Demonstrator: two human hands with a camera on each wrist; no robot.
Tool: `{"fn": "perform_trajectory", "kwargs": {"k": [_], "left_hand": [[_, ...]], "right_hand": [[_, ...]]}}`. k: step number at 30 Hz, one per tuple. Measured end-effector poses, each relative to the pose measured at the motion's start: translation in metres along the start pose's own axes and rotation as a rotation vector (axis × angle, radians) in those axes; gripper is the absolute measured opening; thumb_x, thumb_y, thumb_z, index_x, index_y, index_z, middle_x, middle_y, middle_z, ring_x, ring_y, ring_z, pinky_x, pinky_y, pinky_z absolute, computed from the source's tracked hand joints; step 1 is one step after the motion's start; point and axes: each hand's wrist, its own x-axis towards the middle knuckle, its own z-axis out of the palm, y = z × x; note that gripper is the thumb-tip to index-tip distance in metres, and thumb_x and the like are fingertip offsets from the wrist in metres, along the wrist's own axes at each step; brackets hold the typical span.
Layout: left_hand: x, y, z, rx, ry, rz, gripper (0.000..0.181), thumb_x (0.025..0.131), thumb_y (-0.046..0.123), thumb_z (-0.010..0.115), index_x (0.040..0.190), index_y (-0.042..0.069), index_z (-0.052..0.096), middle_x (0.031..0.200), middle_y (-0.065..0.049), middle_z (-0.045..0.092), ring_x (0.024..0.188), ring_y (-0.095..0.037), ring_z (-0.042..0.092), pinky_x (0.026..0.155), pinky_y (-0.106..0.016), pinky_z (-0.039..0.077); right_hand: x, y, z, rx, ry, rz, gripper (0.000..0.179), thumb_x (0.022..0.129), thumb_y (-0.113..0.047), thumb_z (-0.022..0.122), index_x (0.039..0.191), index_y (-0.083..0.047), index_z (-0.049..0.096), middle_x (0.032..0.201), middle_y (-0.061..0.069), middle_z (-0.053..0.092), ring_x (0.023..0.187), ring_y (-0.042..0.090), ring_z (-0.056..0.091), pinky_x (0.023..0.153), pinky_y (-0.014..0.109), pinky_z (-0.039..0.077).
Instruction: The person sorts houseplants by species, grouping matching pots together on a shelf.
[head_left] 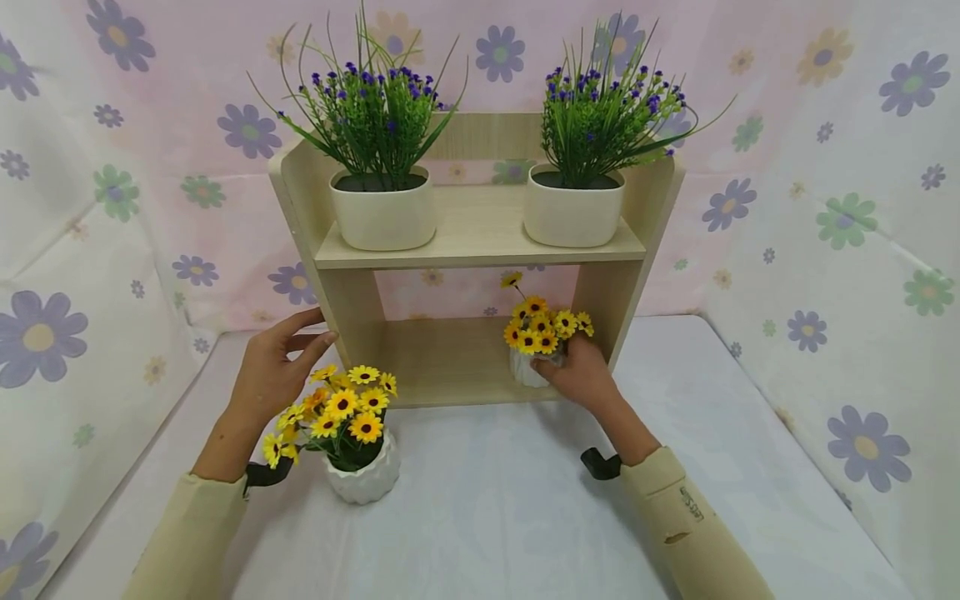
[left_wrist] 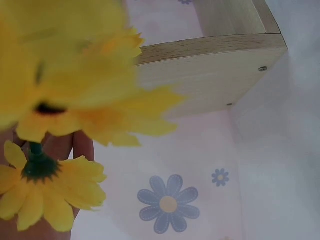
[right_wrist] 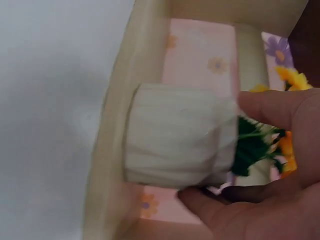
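Note:
In the head view my right hand (head_left: 581, 371) holds a small white ribbed flower pot (head_left: 527, 368) with yellow daisy-like flowers, at the right end of the wooden shelf's lower board. In the right wrist view, the thumb lies at the rim of the pot (right_wrist: 180, 135) and the fingers are on its opposite side. My left hand (head_left: 272, 371) touches the outer left side of the wooden shelf (head_left: 352, 317) with extended fingertips. Below that hand, a second white flower pot (head_left: 363, 471) with yellow flowers stands on the table; its blossoms (left_wrist: 55, 195) partly hide the hand in the left wrist view.
Two cream planters, one on the left (head_left: 384, 212) and one on the right (head_left: 573, 208), stand on the upper board with grass and purple flowers. A white cloth covers the table (head_left: 480, 500). Flower-patterned curtains (head_left: 825, 208) enclose the back and sides.

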Motion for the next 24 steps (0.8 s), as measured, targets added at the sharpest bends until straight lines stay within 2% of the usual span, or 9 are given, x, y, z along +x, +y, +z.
{"fn": "perform_trajectory", "kwargs": {"k": [3, 8, 12, 18, 24], "left_hand": [[0.000, 0.000, 0.000, 0.002, -0.002, -0.012, 0.047, 0.106, 0.020, 0.069, 0.151, 0.013, 0.061, 0.145, -0.014, 0.066, 0.114, -0.040, 0.074, 0.092, -0.053, 0.057], [0.000, 0.000, 0.001, 0.003, -0.005, -0.031, 0.047, 0.106, 0.021, 0.068, 0.152, 0.013, 0.060, 0.146, -0.012, 0.065, 0.115, -0.038, 0.074, 0.094, -0.057, 0.058], [0.000, 0.000, 0.000, -0.005, -0.006, -0.015, 0.047, 0.106, 0.020, 0.068, 0.151, 0.012, 0.060, 0.146, -0.015, 0.065, 0.115, -0.041, 0.074, 0.093, -0.059, 0.056], [0.001, 0.001, 0.000, -0.012, -0.013, -0.017, 0.047, 0.106, 0.020, 0.068, 0.151, 0.011, 0.060, 0.147, -0.016, 0.064, 0.115, -0.043, 0.073, 0.093, -0.061, 0.056], [0.001, 0.002, 0.000, -0.008, -0.016, -0.020, 0.047, 0.106, 0.021, 0.068, 0.152, 0.011, 0.060, 0.147, -0.015, 0.064, 0.115, -0.041, 0.073, 0.093, -0.059, 0.056]], "right_hand": [[-0.004, -0.009, 0.001, -0.007, -0.027, 0.021, 0.076, 0.090, -0.018, 0.084, 0.149, 0.005, 0.042, 0.145, 0.024, 0.055, 0.139, 0.041, 0.052, 0.119, 0.057, 0.042], [-0.010, -0.024, 0.003, 0.003, -0.085, 0.066, 0.094, 0.088, -0.018, 0.086, 0.158, 0.002, 0.027, 0.158, 0.025, 0.036, 0.151, 0.041, 0.036, 0.127, 0.056, 0.031], [-0.015, -0.035, -0.001, -0.051, -0.127, 0.133, 0.099, 0.090, -0.024, 0.084, 0.160, 0.008, 0.020, 0.161, 0.034, 0.026, 0.151, 0.046, 0.033, 0.125, 0.058, 0.032], [-0.025, -0.049, -0.007, -0.195, -0.193, 0.204, 0.101, 0.092, -0.031, 0.082, 0.158, 0.016, 0.021, 0.158, 0.043, 0.025, 0.142, 0.051, 0.044, 0.117, 0.059, 0.044], [-0.040, -0.069, -0.004, -0.296, -0.217, 0.181, 0.100, 0.091, -0.036, 0.084, 0.156, 0.017, 0.030, 0.154, 0.038, 0.037, 0.135, 0.045, 0.052, 0.112, 0.056, 0.050]]}}
